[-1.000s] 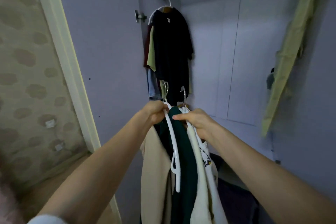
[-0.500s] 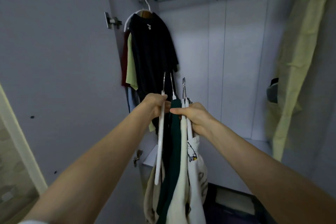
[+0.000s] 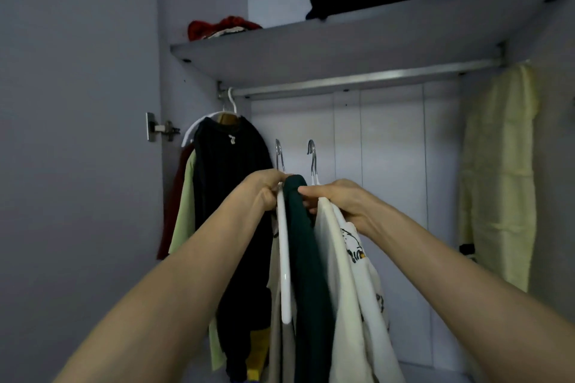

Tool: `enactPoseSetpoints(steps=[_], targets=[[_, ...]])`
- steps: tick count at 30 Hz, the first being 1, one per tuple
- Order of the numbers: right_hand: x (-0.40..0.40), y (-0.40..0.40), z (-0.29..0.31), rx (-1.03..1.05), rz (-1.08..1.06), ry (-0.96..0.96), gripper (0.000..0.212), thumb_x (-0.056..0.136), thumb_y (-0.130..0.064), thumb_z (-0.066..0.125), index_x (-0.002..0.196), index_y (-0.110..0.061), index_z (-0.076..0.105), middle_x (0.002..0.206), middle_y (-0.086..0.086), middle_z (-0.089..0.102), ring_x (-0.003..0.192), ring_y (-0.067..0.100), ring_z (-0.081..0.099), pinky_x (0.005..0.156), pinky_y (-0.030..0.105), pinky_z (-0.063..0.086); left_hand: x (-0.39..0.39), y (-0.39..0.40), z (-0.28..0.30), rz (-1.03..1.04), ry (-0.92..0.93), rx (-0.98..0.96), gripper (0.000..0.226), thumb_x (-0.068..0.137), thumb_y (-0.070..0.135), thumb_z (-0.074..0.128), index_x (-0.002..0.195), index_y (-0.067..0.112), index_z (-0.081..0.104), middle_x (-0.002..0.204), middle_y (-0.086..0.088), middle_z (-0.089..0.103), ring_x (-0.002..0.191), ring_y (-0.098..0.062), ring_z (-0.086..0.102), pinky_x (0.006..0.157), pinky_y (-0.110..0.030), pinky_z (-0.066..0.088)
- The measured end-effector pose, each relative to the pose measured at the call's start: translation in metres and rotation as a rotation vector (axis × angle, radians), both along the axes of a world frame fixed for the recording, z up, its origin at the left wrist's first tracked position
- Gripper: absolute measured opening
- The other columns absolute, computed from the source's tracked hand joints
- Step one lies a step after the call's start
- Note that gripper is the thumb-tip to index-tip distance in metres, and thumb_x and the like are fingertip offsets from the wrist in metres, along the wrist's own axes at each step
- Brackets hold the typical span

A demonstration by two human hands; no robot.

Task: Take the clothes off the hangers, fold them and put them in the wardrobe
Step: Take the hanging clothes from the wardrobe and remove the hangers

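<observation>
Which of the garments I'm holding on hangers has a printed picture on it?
The white shirt under your right hand; the dark green one beside it is plain.

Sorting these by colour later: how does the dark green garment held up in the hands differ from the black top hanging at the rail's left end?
The dark green garment is off the metal rail, pinched by both the left hand and the right hand; the black top hangs untouched from that rail. Green is seen edge-on, black faces out. Both are on hangers.
</observation>
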State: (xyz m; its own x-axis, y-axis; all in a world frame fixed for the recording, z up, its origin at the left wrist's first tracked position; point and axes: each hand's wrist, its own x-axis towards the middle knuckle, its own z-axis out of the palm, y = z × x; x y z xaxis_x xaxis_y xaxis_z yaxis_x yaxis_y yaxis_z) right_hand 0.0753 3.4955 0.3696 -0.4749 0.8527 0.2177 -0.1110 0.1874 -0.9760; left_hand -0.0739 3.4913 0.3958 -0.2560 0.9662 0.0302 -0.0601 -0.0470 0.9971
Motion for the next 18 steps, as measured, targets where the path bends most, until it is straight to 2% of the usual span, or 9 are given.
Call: enactPoseSetpoints(steps=[1,3,7,11,13,14,16,18], targets=[[-0.002,0.006,0.009,0.012,-0.013,0.003,0.017,0.081,-0.011,0.074,0.079,0.004,0.066,0.062,0.009,0.066,0.05,0.014,0.06,0.053,0.023,0.054,-0.004,0.009,0.011,-0.023,-0.01,0.018,0.025,0.099,0.004,0.043,0.079,-0.004,0.055,0.057,-0.015,0.061,0.034,-0.023,0.058,0.042,-0.033,0.054],[-0.007,0.017,0.027,0.04,-0.054,0.02,0.02,0.082,-0.014,0.075,0.074,0.002,0.065,0.058,0.007,0.063,0.048,0.013,0.058,0.053,0.023,0.053,-0.008,0.025,0.031,-0.036,-0.017,0.047,0.023,0.099,0.003,0.043,0.082,-0.006,0.055,0.063,-0.017,0.061,0.036,-0.024,0.059,0.034,-0.033,0.05],[-0.021,0.042,0.064,0.1,-0.116,0.129,0.025,0.088,-0.018,0.069,0.076,0.004,0.062,0.06,0.01,0.062,0.044,0.013,0.056,0.047,0.02,0.051,-0.023,0.056,0.068,-0.121,0.025,0.123,0.023,0.098,0.002,0.041,0.083,-0.009,0.053,0.052,-0.017,0.061,0.036,-0.025,0.059,0.034,-0.031,0.05],[-0.04,0.064,0.1,0.133,-0.172,0.17,0.019,0.09,-0.01,0.065,0.076,0.003,0.062,0.05,0.006,0.06,0.037,0.009,0.052,0.04,0.017,0.046,-0.039,0.078,0.101,-0.177,0.087,0.17,0.019,0.096,-0.002,0.04,0.083,-0.008,0.053,0.052,-0.015,0.06,0.031,-0.022,0.056,0.031,-0.027,0.047],[-0.052,0.079,0.114,0.154,-0.2,0.182,0.019,0.09,-0.008,0.064,0.074,0.001,0.061,0.047,0.004,0.057,0.035,0.009,0.049,0.038,0.017,0.044,-0.05,0.093,0.115,-0.192,0.097,0.199,0.02,0.095,-0.003,0.041,0.08,-0.007,0.054,0.06,-0.014,0.06,0.034,-0.022,0.056,0.031,-0.025,0.047],[-0.057,0.087,0.121,0.165,-0.213,0.184,0.019,0.091,-0.008,0.063,0.074,0.001,0.061,0.046,0.004,0.056,0.034,0.01,0.049,0.038,0.017,0.043,-0.056,0.102,0.122,-0.185,0.1,0.211,0.018,0.094,-0.003,0.043,0.082,-0.006,0.055,0.068,-0.015,0.06,0.041,-0.024,0.058,0.033,-0.027,0.048],[-0.068,0.103,0.134,0.186,-0.239,0.186,0.017,0.091,-0.006,0.062,0.076,0.001,0.059,0.046,0.004,0.056,0.034,0.009,0.049,0.039,0.018,0.044,-0.064,0.122,0.133,-0.16,0.098,0.23,0.012,0.089,-0.003,0.044,0.094,-0.007,0.055,0.083,-0.017,0.058,0.058,-0.028,0.058,0.039,-0.032,0.053],[-0.075,0.12,0.144,0.201,-0.261,0.195,0.016,0.09,-0.004,0.062,0.076,0.002,0.058,0.047,0.005,0.057,0.034,0.009,0.05,0.039,0.018,0.045,-0.07,0.137,0.139,-0.144,0.087,0.244,0.015,0.086,-0.002,0.043,0.098,-0.005,0.052,0.084,-0.017,0.056,0.062,-0.027,0.056,0.045,-0.032,0.053]])
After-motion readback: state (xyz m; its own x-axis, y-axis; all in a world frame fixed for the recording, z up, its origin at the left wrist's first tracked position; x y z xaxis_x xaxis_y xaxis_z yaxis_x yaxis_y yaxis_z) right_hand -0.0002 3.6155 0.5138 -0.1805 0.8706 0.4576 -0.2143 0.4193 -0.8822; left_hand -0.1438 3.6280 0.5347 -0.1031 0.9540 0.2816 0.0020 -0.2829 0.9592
